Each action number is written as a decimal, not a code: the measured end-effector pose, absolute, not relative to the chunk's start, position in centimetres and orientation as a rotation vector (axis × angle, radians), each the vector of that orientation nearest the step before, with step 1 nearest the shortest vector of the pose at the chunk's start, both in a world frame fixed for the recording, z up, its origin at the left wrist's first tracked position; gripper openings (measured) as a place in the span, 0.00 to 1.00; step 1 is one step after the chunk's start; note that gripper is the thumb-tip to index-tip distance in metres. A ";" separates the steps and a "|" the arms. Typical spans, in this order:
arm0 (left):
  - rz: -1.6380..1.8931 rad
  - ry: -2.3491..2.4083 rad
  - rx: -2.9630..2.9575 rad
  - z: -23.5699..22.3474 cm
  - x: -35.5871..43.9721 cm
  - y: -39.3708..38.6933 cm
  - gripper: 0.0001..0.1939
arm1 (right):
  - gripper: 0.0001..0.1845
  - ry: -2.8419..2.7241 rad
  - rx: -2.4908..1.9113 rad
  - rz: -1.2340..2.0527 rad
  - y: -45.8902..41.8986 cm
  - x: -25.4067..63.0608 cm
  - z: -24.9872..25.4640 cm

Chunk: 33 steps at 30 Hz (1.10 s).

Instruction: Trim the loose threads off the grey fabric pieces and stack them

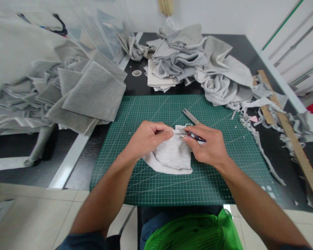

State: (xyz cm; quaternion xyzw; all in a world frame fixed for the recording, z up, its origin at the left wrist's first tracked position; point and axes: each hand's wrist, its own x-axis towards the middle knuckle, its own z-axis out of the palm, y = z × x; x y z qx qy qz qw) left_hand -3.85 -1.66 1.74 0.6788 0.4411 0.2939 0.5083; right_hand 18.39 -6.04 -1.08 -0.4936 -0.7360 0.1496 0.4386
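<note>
A piece of light grey fabric lies over the green cutting mat. My left hand pinches its top edge between thumb and fingers. In my right hand are small thread snips with dark blue handles, gripped between thumb and fingers. The blades of the snips point left and are at the fabric's upper edge, close to my left thumb. Just beyond my right hand, a pair of metal scissors rests on the mat, its handles partly hidden by that hand.
Folded grey fabric pieces are stacked at the left. A heap of grey fabric covers the back of the black table. A wooden ruler and fabric scraps lie at the right. Green mesh lies across my lap.
</note>
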 end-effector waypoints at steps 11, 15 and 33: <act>0.722 1.047 1.550 1.4 -4.0 -1.4 0.12 | 0.11 -1.804 -1.265 0.402 -6.1 18.6 -0.9; 0.746 1.051 1.480 1.2 -4.0 -1.2 0.12 | 0.11 -1.726 -1.357 0.456 -6.1 18.7 -0.8; 0.648 1.002 1.528 1.5 -3.3 -1.8 0.11 | 0.08 -1.462 -1.288 0.744 -5.8 18.6 -0.5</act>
